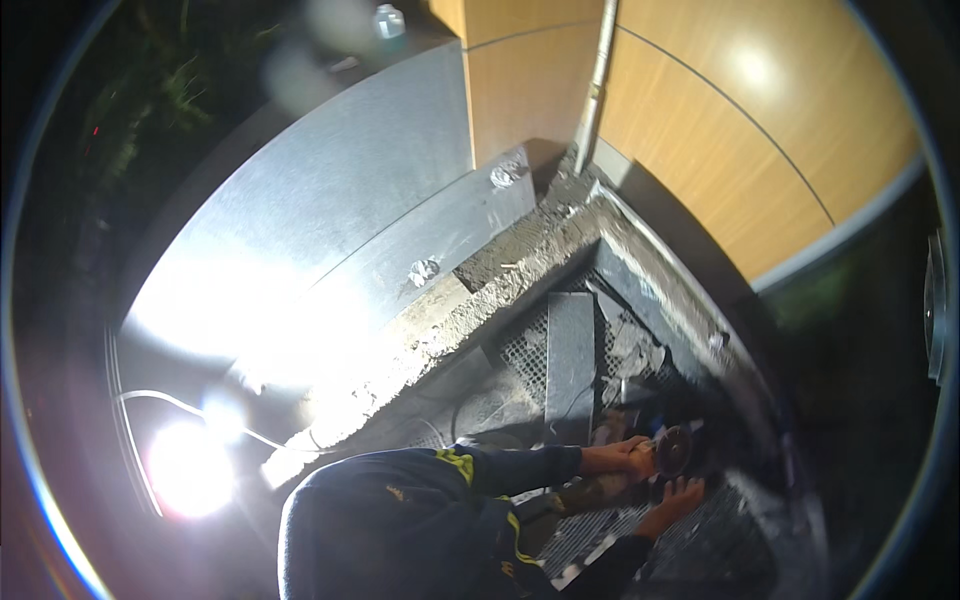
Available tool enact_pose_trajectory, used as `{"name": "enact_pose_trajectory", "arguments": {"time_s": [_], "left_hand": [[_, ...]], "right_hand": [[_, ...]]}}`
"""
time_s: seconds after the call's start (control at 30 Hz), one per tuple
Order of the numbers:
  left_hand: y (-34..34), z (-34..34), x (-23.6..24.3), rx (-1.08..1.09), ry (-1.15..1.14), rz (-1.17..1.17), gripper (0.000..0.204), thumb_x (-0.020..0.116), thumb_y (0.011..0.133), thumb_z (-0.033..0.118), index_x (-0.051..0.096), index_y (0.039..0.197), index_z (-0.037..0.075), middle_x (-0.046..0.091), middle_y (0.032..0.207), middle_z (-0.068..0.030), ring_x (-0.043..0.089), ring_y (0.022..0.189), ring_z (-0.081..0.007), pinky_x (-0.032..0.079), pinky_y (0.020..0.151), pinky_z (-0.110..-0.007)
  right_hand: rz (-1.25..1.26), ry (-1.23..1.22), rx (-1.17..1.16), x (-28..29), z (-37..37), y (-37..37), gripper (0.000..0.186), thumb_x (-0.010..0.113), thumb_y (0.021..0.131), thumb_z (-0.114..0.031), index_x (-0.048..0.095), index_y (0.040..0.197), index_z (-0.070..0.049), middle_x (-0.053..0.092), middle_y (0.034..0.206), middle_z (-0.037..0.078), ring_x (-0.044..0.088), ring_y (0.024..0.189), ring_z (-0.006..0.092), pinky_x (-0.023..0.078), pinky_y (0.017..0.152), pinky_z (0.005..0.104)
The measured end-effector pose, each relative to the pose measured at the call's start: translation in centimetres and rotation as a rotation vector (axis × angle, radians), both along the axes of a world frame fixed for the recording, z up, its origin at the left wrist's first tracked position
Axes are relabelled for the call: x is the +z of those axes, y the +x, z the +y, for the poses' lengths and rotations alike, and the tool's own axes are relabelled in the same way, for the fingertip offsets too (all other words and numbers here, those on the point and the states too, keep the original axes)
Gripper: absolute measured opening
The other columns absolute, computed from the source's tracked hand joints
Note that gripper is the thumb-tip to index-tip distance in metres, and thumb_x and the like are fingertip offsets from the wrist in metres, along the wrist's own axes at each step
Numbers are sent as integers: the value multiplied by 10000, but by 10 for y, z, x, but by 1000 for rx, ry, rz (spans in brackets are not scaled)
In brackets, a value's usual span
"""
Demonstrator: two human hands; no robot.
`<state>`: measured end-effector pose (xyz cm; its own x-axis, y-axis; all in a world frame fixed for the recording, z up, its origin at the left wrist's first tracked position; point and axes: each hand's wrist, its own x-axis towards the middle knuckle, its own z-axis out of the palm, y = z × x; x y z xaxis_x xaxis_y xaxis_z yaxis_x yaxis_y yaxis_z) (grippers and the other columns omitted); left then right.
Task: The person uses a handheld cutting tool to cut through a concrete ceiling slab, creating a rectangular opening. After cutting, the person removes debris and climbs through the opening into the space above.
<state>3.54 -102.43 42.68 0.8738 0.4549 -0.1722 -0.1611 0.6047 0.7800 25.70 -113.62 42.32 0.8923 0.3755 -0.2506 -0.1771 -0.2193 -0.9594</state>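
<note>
My left hand [622, 457] is wrapped around the body of an angle grinder [668, 452], fingers closed on it, while the disc stands just past my knuckles, down in the dark corner of the pit. My right hand [678, 497] sits just below the disc with the fingers spread apart; whether the fingertips touch the tool or only the mesh beneath, I cannot tell — it is too dim there.

No packages or signs lie near my hands. The only container in sight is a small clear plastic bottle [389, 20] at the very top, blurred and cut off by the rim. Two pale crumpled scraps [423, 270] lie on the grey metal ledge [330, 200], one near its middle, one by the far corner.

A dark stone slab [570, 365] lies lengthwise on the wire mesh [527, 350] just beyond the grinder. Rough concrete [450, 320] edges the pit, and orange wall panels [720, 120] rise behind it.

A work lamp [185, 468] at lower left blows out everything around it — its white cable [160, 397] fades into the glare. My dark sleeves hide the near floor.
</note>
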Motion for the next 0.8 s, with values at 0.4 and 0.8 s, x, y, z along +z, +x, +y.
{"name": "enact_pose_trajectory", "arguments": {"time_s": [0.4, 0.8], "left_hand": [[-45, -4, 56, 62, 60, -132, 1022, 794, 921, 221, 144, 1701, 103, 543, 1492, -143, 571, 1339, -215, 498, 1110, -331], [-71, -86, 110, 235, 135, -137, 1125, 809, 865, 149, 78, 1720, 118, 568, 1456, -159, 604, 1300, -225, 561, 1027, -299]], "right_hand": [[-1210, 90, 966, 174, 32, -42, 182, 794, 933, -142, 754, 1074, -35, 739, 1080, 165, 686, 1031, 372, 530, 919, 489], [-1093, 111, 1153, 240, 7, -70, 246, 808, 951, -216, 689, 1043, -21, 698, 1014, 152, 680, 999, 353, 553, 866, 442]]}}
